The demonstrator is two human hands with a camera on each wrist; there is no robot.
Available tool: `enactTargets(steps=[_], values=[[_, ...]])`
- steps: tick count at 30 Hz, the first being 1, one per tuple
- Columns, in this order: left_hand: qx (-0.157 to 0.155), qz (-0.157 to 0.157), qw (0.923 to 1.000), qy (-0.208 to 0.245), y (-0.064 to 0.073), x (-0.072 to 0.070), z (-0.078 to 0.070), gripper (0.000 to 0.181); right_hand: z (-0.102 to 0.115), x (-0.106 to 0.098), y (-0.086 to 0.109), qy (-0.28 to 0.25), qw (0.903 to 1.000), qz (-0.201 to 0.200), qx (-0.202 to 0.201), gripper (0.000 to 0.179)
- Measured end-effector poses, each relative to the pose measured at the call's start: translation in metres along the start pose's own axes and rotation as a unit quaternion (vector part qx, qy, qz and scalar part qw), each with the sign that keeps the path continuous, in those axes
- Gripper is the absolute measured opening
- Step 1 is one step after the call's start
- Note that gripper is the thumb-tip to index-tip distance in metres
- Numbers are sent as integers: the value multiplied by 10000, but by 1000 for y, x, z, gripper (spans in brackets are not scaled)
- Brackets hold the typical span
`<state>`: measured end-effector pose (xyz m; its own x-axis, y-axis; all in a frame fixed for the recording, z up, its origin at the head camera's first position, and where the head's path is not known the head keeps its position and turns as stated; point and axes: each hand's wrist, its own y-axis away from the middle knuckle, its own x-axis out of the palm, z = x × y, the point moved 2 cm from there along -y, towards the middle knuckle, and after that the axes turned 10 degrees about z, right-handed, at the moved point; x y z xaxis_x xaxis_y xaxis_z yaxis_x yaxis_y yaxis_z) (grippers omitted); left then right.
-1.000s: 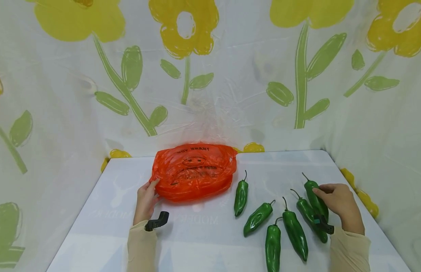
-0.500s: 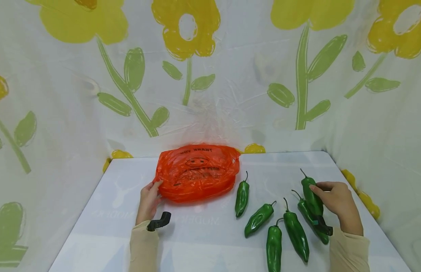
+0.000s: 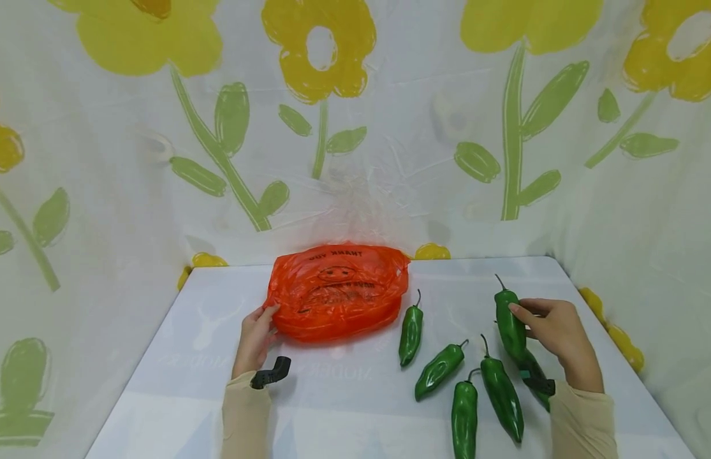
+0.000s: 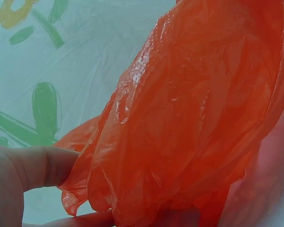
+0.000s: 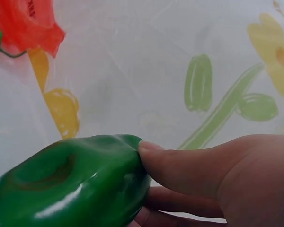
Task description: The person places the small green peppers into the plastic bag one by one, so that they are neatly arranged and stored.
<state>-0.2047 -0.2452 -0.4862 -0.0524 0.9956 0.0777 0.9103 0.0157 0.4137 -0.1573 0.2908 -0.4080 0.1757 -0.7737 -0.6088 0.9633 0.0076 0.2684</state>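
Note:
An orange-red plastic bag (image 3: pixel 338 293) with dark print lies toward the back of the table, left of centre. My left hand (image 3: pixel 256 335) pinches its left edge between thumb and fingers; in the left wrist view the thin bag (image 4: pixel 180 118) bunches at the thumb. On the right, my right hand (image 3: pixel 558 331) grips a green chili pepper (image 3: pixel 510 325) by its side, stem pointing away. The right wrist view has the thumb pressed on this glossy pepper (image 5: pixel 85 184), fingers partly hidden behind it. Another pepper (image 3: pixel 535 373) lies beneath, mostly covered by the held one and the wrist camera.
Several more green peppers lie on the white table (image 3: pixel 332 414): one beside the bag (image 3: pixel 410 335), one slanted (image 3: pixel 439 370), one near the front (image 3: pixel 464 417) and one to its right (image 3: pixel 502 398). A flower-printed curtain (image 3: pixel 401 140) hangs around the back and sides.
My right hand has moved left with the pepper, now over the pepper lying beside it. The left hand keeps its hold on the bag; the whole view shifts slightly.

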Motion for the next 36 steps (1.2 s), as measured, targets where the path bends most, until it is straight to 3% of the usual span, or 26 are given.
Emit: enactTargets(steps=[19, 36], values=[[-30, 1, 9999, -99, -5, 2, 2, 67, 57, 18, -13, -366, 9957, 115, -845, 61], [-48, 38, 9999, -112, -3, 4, 0, 63, 103, 41, -31, -836, 9887, 534, -1124, 55]])
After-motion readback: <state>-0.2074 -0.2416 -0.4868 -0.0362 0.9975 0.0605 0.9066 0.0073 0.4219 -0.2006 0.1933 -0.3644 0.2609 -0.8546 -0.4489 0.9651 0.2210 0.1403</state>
